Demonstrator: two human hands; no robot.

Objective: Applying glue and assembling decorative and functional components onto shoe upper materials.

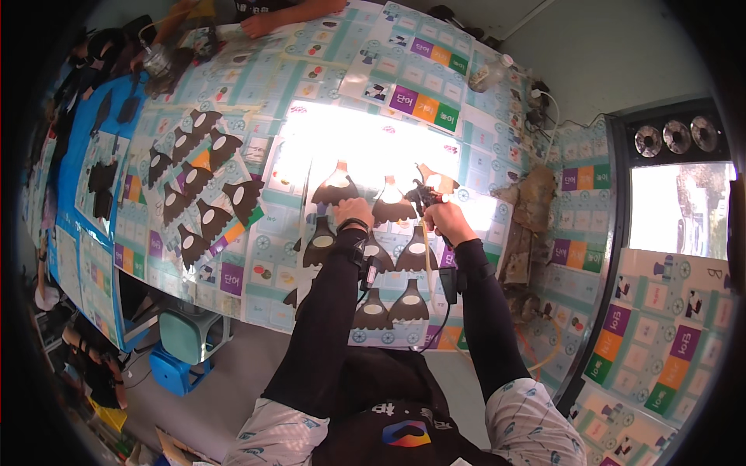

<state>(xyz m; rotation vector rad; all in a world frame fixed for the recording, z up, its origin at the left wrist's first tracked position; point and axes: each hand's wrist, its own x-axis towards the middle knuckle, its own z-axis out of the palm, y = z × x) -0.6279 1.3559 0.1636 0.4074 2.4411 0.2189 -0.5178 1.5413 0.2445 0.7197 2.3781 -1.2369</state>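
My right hand [449, 222] is wrapped round a dark spray gun [424, 196], a pale hose hanging below it. The gun is over a bell-shaped piece [441, 180] at the upper right of my sheet. Closed fingers of my left hand [354, 211] are at the scalloped lower edge of another dark brown bell-shaped piece [334, 189] with a pale oval; the fingertips are partly hidden. Between my hands lies a similar piece [392, 203]. More of them, such as one dark piece [412, 301], lie nearer me, some partly covered by my forearms.
Strong light glares on the table [365, 132] beyond my hands. Several more bell-shaped pieces [211, 219] lie on sheets to the left. Another person's arm [287, 15] rests at the far edge. A bottle [486, 76] stands far right; stools [186, 335] are at left.
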